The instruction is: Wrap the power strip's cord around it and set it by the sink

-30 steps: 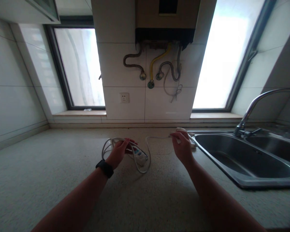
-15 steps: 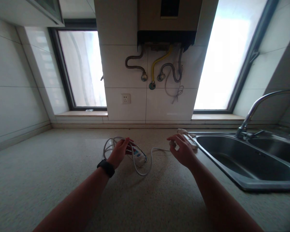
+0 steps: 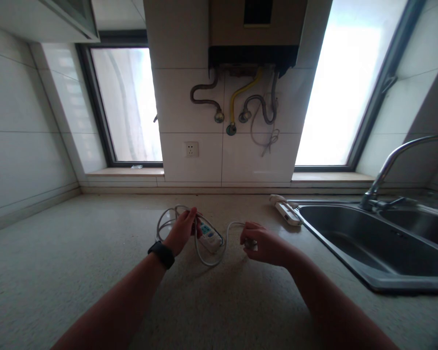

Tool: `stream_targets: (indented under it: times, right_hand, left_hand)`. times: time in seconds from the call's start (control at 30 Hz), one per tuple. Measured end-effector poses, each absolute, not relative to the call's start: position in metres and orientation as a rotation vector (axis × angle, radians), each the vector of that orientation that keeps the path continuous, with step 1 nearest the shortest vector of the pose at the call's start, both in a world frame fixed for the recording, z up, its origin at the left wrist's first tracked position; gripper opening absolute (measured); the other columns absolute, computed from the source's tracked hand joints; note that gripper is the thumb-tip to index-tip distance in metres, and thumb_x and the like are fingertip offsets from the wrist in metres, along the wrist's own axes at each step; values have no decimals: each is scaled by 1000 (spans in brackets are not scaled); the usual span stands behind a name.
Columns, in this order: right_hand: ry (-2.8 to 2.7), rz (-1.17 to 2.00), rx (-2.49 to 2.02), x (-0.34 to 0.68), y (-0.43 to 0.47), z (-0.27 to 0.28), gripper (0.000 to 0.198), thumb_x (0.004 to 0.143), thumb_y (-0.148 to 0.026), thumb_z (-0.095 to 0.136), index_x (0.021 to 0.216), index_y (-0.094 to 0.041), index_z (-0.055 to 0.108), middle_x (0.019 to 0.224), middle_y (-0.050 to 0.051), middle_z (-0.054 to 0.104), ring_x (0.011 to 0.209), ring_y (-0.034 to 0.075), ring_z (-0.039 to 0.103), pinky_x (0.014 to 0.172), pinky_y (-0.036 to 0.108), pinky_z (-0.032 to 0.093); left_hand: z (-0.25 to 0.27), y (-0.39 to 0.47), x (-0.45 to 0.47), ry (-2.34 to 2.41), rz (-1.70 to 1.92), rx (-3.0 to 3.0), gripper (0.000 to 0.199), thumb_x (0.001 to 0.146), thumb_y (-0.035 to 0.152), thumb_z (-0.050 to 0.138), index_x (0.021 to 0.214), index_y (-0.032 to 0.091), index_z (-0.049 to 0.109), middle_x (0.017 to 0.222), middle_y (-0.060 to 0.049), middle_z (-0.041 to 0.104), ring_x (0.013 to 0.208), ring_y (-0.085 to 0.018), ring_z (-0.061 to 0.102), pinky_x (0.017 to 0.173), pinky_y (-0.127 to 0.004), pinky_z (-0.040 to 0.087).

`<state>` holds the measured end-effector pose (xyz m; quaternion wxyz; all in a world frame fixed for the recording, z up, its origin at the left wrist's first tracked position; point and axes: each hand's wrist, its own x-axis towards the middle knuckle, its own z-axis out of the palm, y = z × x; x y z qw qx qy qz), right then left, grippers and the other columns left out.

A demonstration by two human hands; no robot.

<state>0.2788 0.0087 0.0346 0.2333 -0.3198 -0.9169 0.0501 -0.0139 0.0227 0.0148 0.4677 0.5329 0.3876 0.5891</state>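
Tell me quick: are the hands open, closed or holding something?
Left hand: closed, holding the looped cord.
Right hand: closed, holding the same cord further along.

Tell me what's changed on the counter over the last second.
The right hand has moved leftward and nearer the body, drawing its end of the white cord along, away from the white strip beside the sink, which now shows more fully. No new grip or release is visible. The left hand stays on the cord by the blue-marked power strip; both strips lie about where they were.
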Motion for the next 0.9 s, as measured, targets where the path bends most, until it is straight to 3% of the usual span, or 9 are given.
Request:
stream_targets:
  times: [0.17,0.33,0.5,0.67,0.9]
  right_hand:
    - [-2606,337,-975,278,14,26,23,72,-24,72,94,-20,68,94,2,60,80,13,57,74,26,42]
    - [-2576,336,-1015,277,14,29,22,81,-32,70,100,-21,68,91,2,62,79,14,58,75,27,43]
    - [-2427,193,-938,273,19,27,30,89,-32,63,118,-23,64,110,6,61,98,17,57,87,31,45]
    - [-2436,98,-844,265,25,21,48,90,-28,62,138,-27,53,136,5,53,127,19,46,110,36,36]
    - [-2515,160,-812,254,21,19,55,90,-29,62,144,-27,48,141,3,53,129,20,46,112,38,35]
  left_hand:
    - [14,25,-15,971,1441,1377,60,87,71,48,94,12,50,66,1,48,45,-10,49,41,-22,39]
    - [17,21,-12,1006,1386,1425,61,87,73,47,88,12,48,62,2,43,43,-8,42,38,-21,34]
    - [17,16,-8,1013,1252,1393,63,83,77,48,84,14,46,58,4,35,43,-5,33,37,-18,30]
    - [17,13,-6,1009,1105,1551,61,86,75,43,86,15,44,58,5,33,43,-5,31,38,-18,30]
    - [15,12,-16,924,987,1691,40,86,48,54,105,14,45,78,0,51,55,-7,46,48,-20,36]
